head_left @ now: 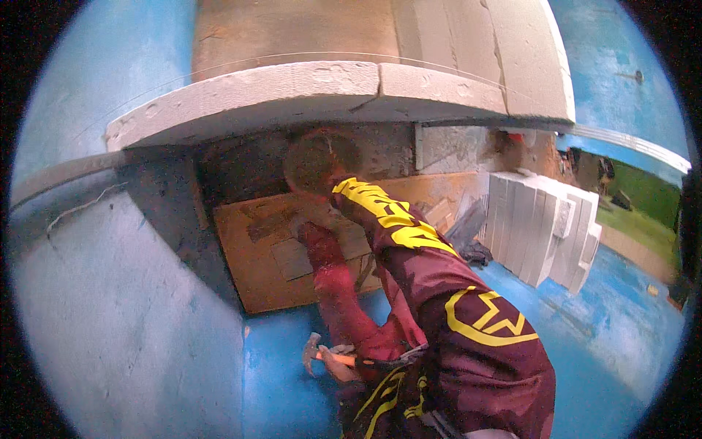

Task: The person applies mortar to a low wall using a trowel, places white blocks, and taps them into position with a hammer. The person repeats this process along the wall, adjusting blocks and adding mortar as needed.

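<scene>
**Below the white ledge, a hammer held level over blue floor**

Over the blue floor [285, 380], just off the near edge of the brown board [256, 282], a hammer [316, 354] lies with its long axis roughly level across the picture. Its metal head points left, toward the pale blue wall [124, 322], and its orange handle runs right into a co-worker's hand [335, 364]. That hand is closed around the handle, the fingers wrapped and pressed together, so the hammer head sits just left of the knuckles and clear of the floor.

The co-worker crouches in a maroon shirt with yellow markings [468, 344], back to the camera. A red-sleeved arm [338, 293] stretches forward from the body to the board, where the other hand [303, 223] rests at a grey slab [292, 257]; whether it is spread or gripping cannot be told. A stack of white blocks [541, 227] stands at the floor's right side, and a white block ledge [292, 91] curves overhead. The wearer's own hands are out of view.
</scene>
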Tool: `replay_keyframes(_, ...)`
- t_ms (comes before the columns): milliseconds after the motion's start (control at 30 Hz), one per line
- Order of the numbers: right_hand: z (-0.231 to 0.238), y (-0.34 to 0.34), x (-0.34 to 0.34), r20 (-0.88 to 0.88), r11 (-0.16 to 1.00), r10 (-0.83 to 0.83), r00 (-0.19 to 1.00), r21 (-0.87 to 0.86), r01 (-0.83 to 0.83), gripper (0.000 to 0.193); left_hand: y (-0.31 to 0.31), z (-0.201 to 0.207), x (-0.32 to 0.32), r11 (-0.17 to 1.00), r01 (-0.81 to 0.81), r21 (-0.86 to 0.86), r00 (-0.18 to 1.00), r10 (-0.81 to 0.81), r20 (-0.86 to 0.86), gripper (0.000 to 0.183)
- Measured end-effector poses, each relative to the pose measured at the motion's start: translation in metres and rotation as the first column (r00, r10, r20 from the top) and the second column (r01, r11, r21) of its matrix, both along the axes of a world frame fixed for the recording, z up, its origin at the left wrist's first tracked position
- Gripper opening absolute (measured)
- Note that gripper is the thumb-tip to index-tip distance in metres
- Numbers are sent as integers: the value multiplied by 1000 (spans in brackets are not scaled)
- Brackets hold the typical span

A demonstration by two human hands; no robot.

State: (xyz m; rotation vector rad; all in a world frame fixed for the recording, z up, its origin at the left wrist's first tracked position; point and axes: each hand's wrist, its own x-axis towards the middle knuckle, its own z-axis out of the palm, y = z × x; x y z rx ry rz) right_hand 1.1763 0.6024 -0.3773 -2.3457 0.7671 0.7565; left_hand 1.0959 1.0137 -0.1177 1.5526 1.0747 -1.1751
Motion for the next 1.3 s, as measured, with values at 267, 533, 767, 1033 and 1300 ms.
replay_keyframes(267,34,35,3,208,977,-117,971,199,75,36,-25,-12,38,997,70,32,993,-72,94,70)
replay_keyframes(533,-24,44,-56,137,953,-295,946,110,282,38,-74,-77,27,939,343,9,882,-326,340,65)
replay_keyframes(767,-67,71,-67,64,943,-315,947,139,304,41,-84,-104,-2,829,545,128,793,-559,244,54)
replay_keyframes(1033,-74,82,-60,21,943,-290,957,175,282,45,-72,-113,-5,869,472,149,827,-495,266,47)
replay_keyframes(1300,-81,63,-66,-9,944,-289,957,163,287,49,-51,-133,-7,861,481,163,820,-508,265,50)
